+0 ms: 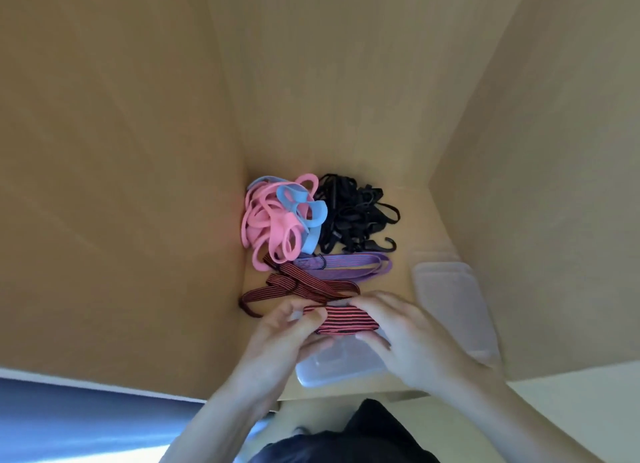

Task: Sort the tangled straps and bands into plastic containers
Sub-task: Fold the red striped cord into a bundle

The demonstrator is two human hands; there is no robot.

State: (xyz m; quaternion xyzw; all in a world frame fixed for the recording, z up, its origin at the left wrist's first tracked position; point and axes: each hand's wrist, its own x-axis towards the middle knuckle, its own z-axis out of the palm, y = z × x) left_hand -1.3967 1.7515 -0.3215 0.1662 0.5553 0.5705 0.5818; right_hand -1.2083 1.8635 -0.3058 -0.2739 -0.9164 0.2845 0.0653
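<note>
Directly beneath the hands: a clear plastic container on the floor of a cardboard box. Cannot tell whether lidded or open.

Just above it, held at both ends: a folded bundle of red-and-black striped strap. Left hand curled round the bundle's left end, thumb and fingers pinching it. Right hand gripping the right end, fingers bent over the top. Lies hand to hand, long axis straight across, equally near both.

Probably a short drop straight down, then, with the bundle already over the container.

Beyond the left hand's fingertips, a loose tail of the same strap, angling away to the far left and lying outside the container. Likely needs gathering first, and sits closer to the left hand.

To the right of the right hand, a second clear plastic piece, long axis running away from the person.

Farther out, a purple strap lying crosswise. Farthest, pink and blue bands on the left and black straps with hooks on the right, touching.
</note>
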